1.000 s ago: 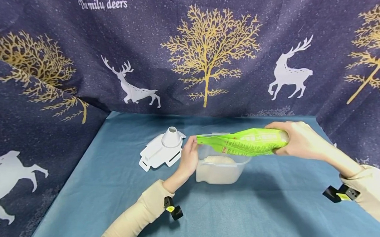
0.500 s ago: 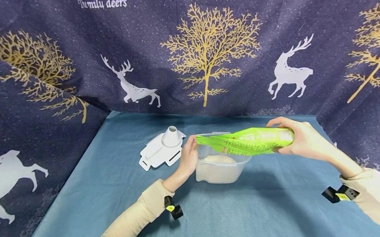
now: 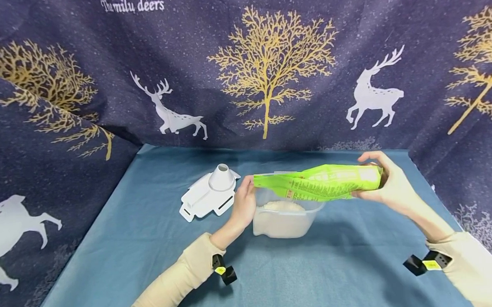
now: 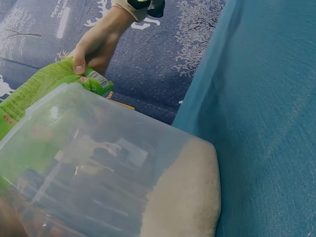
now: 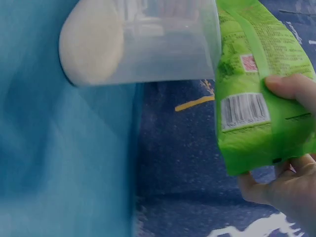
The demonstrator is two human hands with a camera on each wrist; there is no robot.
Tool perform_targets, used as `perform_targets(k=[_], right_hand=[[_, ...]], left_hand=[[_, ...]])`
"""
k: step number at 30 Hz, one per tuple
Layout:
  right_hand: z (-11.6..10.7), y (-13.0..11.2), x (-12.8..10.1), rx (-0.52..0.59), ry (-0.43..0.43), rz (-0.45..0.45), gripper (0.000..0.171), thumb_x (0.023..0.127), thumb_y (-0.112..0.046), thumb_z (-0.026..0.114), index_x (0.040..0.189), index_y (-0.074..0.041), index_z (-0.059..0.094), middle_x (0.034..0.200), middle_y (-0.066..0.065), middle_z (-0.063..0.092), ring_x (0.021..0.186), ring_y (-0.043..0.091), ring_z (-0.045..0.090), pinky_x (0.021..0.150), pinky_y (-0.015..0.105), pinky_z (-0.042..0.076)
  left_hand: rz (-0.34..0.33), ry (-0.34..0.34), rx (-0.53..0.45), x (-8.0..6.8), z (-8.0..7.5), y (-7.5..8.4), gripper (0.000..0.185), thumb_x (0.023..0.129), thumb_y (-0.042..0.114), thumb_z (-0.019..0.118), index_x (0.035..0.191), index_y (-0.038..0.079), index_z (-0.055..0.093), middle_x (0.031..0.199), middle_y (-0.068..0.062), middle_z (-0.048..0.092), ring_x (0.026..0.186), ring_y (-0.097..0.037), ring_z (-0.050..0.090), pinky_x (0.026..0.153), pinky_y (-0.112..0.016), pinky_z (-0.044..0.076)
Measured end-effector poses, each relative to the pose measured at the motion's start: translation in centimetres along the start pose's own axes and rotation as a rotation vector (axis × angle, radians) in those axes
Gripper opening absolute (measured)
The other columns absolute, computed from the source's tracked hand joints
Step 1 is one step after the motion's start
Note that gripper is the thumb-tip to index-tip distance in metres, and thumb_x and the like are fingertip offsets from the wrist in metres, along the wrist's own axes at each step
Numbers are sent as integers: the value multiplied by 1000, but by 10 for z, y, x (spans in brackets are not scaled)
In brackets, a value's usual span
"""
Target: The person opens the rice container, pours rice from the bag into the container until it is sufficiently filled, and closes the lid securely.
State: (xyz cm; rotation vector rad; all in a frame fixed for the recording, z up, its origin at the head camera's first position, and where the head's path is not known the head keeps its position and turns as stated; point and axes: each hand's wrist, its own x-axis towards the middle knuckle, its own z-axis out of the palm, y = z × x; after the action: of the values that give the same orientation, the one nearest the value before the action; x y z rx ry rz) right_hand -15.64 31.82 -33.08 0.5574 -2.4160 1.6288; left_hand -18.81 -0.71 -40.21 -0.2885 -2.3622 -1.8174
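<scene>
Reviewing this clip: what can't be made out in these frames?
- Mouth of the green bag: head view, left hand covers it; open or sealed, unclear.
- Any flow of grains into the clear container: the bag hides its opening.
- Bag print: too small or blurred everywhere.
- Left hand in the left wrist view: cut off by the edge.
- Right hand: partly cut off, right wrist view.

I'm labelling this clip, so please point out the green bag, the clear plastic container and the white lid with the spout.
green bag (image 3: pixel 322 182), head view, middle of its printed side.
clear plastic container (image 3: pixel 280 223), head view, front wall.
white lid with the spout (image 3: pixel 204 199), head view, flat plate below the spout.
</scene>
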Motion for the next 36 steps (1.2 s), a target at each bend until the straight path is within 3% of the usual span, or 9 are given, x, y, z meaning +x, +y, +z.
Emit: perform_targets(k=[11, 23, 31, 34, 36], right_hand=[[7, 12, -9, 252, 74, 119, 59, 71, 21, 68, 116, -18, 64, 95, -9, 67, 80, 1, 64, 64, 21, 56], [9, 11, -10, 262, -36, 132, 58, 78, 18, 64, 121, -20, 58, 103, -8, 63, 87, 2, 63, 68, 25, 58], [12, 15, -10, 208, -117, 79, 57, 82, 17, 61, 126, -16, 50, 113, -7, 56, 94, 2, 60, 72, 24, 57], [12, 16, -10, 205, -118, 74, 57, 82, 18, 61, 126, -16, 49, 113, -7, 55, 95, 2, 60, 72, 24, 57], [13, 17, -10, 187, -105, 71, 57, 81, 18, 62, 126, -16, 50, 113, -7, 55, 94, 1, 60, 71, 24, 57]], left_hand=[[33, -16, 0, 1, 0, -2, 29, 104, 21, 36, 109, 2, 57, 107, -21, 68, 109, -35, 62, 95, -51, 44], [25, -20, -3, 0, 0, -2, 27, 103, 19, 38, 109, 2, 58, 107, -20, 68, 105, -35, 62, 92, -49, 45], [1, -7, -9, -1, 0, -1, 29, 104, 19, 36, 111, 3, 58, 108, -21, 68, 97, -40, 61, 87, -48, 46], [-4, -3, -9, -1, 0, 0, 29, 104, 20, 36, 111, 3, 59, 109, -21, 68, 101, -38, 62, 89, -48, 46], [-1, -4, -5, -1, 0, -1, 29, 104, 20, 36, 110, 3, 59, 108, -20, 68, 93, -35, 61, 84, -43, 47]])
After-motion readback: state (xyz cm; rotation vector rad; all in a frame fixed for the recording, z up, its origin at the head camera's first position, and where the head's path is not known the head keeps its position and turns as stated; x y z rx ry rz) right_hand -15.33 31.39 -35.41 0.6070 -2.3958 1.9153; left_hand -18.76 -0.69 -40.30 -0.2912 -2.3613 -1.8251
